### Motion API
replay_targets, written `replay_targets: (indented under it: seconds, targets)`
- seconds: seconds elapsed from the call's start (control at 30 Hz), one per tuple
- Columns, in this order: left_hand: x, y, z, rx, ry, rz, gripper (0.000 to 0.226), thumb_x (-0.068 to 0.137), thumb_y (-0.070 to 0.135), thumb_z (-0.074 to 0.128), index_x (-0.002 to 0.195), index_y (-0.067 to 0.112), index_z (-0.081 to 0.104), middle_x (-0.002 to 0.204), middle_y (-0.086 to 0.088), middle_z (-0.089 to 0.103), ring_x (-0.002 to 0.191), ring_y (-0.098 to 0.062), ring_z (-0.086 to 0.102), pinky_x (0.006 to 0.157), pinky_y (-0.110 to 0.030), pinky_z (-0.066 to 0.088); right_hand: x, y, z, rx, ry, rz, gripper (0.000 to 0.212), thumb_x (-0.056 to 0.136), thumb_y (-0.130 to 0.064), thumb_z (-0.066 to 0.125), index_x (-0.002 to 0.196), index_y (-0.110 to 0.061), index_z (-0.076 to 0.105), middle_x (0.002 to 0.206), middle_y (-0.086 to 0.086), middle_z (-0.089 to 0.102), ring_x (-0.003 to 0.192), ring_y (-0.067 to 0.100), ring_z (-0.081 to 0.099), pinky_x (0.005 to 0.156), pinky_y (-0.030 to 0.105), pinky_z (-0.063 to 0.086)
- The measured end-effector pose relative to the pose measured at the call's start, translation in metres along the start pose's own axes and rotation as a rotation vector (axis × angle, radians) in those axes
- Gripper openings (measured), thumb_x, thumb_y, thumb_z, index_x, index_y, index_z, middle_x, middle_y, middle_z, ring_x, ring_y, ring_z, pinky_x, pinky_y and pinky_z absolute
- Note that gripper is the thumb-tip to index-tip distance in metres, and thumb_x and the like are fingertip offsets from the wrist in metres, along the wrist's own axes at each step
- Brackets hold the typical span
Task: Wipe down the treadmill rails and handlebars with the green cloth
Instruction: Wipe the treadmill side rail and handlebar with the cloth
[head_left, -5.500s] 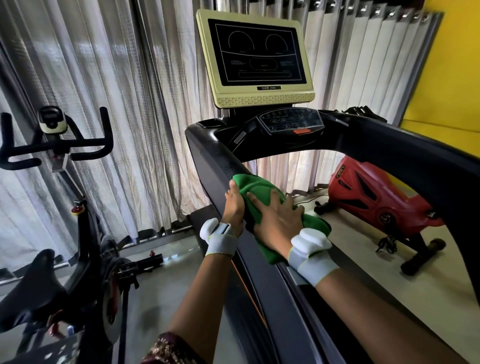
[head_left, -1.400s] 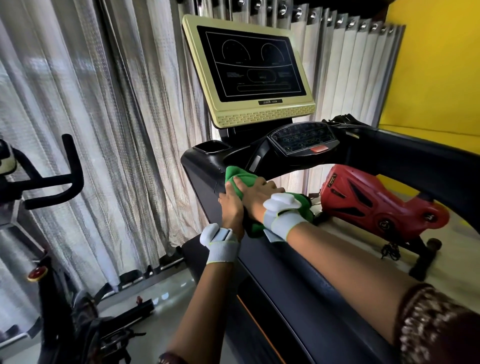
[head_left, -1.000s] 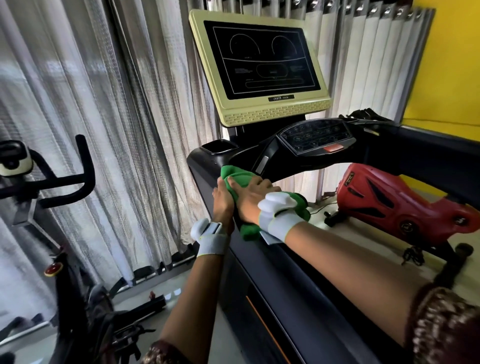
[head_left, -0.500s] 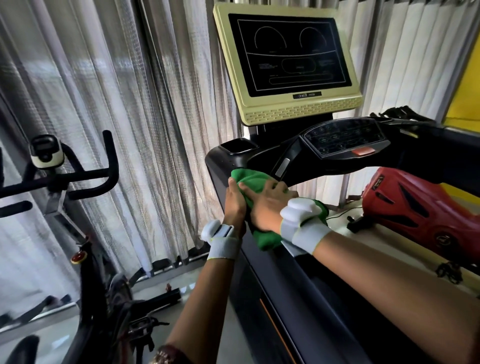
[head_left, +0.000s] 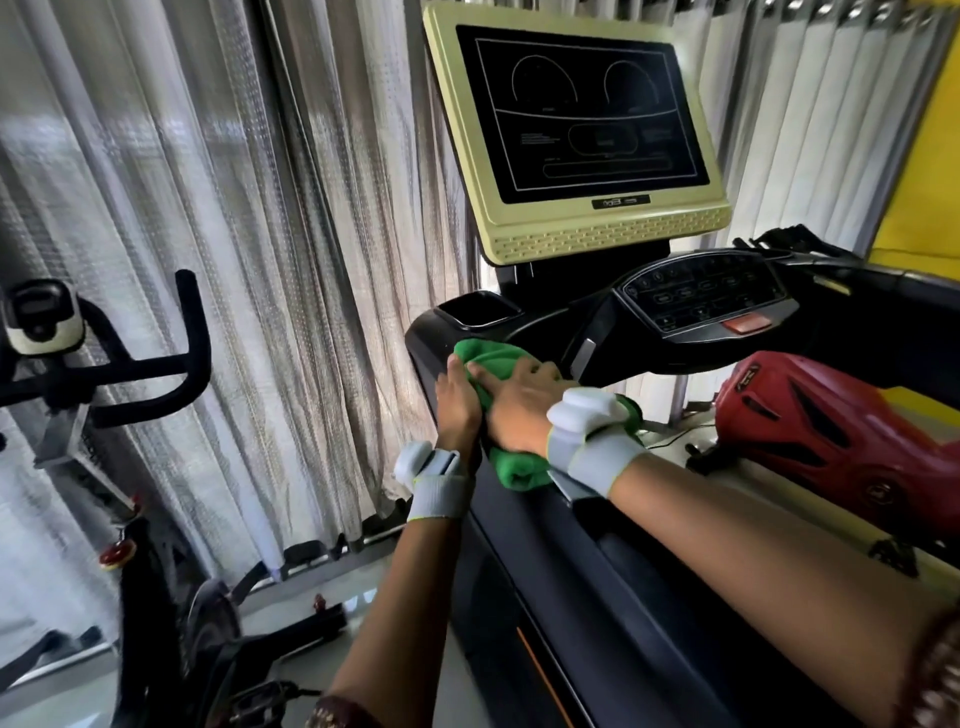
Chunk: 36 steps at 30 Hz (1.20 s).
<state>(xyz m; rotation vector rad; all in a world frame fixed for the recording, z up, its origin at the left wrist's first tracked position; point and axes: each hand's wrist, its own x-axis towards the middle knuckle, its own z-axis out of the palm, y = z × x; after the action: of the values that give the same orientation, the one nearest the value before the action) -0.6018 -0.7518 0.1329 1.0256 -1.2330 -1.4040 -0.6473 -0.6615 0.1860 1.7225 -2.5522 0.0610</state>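
Note:
The green cloth is draped over the top of the treadmill's black left rail, close to where the rail meets the console. My right hand lies flat on top of the cloth and presses it down, fingers pointing forward. My left hand rests against the rail's outer side with its fingers on the cloth's left edge. Both wrists wear white bands with white blocks on them. Part of the cloth is hidden under my hands.
The console has a cream-framed screen, a button panel and a cup well. A black exercise bike stands to the left, a red machine to the right. Grey curtains hang behind.
Both hands and the cloth have slid forward up the left rail, from its middle to just below the console. Over the last second they stay near that spot.

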Motion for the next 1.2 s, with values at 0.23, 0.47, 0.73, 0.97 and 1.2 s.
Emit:
replay_targets:
  seconds: [0.23, 0.47, 0.73, 0.97, 1.2]
  targets:
    - [0.026, 0.003, -0.006, 0.193, -0.098, 0.041, 0.096, 0.066, 0.066, 0.027, 0.137, 0.004, 0.046, 0.142, -0.023, 0.045, 0.136, -0.035, 0.039, 0.115, -0.047, 0.029, 0.029, -0.012, 0.004, -0.027, -0.009, 0.014, 0.062, 0.09, -0.04, 0.042, 0.143, -0.052, 0.012, 0.146, 0.016, 0.023, 0.129, 0.042, 0.028, 0.102, 0.053, 0.031]
    - [0.043, 0.011, -0.011, 0.341, -0.145, 0.025, 0.072, 0.083, 0.044, 0.034, 0.135, -0.004, 0.043, 0.142, -0.029, 0.04, 0.135, -0.042, 0.036, 0.113, -0.052, 0.03, 0.053, -0.022, -0.012, 0.042, -0.078, 0.015, 0.059, 0.095, -0.038, 0.037, 0.147, -0.047, 0.011, 0.151, 0.016, 0.018, 0.132, 0.042, 0.025, 0.108, 0.048, 0.027]
    - [0.044, 0.018, -0.01, 0.428, -0.212, 0.076, 0.064, 0.09, 0.037, 0.033, 0.138, -0.004, 0.039, 0.148, -0.03, 0.03, 0.14, -0.042, 0.027, 0.117, -0.05, 0.022, 0.064, -0.023, -0.013, 0.049, -0.114, 0.058, 0.06, 0.096, -0.039, 0.036, 0.148, -0.047, 0.006, 0.153, 0.016, 0.014, 0.135, 0.042, 0.021, 0.11, 0.048, 0.025]
    - [0.043, 0.021, -0.013, 0.427, -0.201, 0.055, 0.052, 0.099, 0.03, 0.035, 0.138, -0.004, 0.037, 0.148, -0.027, 0.028, 0.141, -0.04, 0.024, 0.117, -0.049, 0.021, 0.057, -0.023, -0.011, 0.042, -0.096, 0.056, 0.059, 0.096, -0.04, 0.034, 0.148, -0.044, 0.008, 0.148, 0.015, 0.021, 0.131, 0.039, 0.026, 0.106, 0.047, 0.029]
    - [0.053, 0.026, -0.017, 0.412, -0.169, 0.071, 0.055, 0.1, 0.033, 0.031, 0.144, 0.0, 0.034, 0.154, -0.021, 0.022, 0.146, -0.033, 0.014, 0.12, -0.044, 0.014, 0.077, -0.034, -0.018, 0.063, -0.124, 0.072, 0.058, 0.097, -0.041, 0.034, 0.148, -0.045, 0.008, 0.153, 0.018, 0.011, 0.137, 0.042, 0.019, 0.113, 0.049, 0.022]
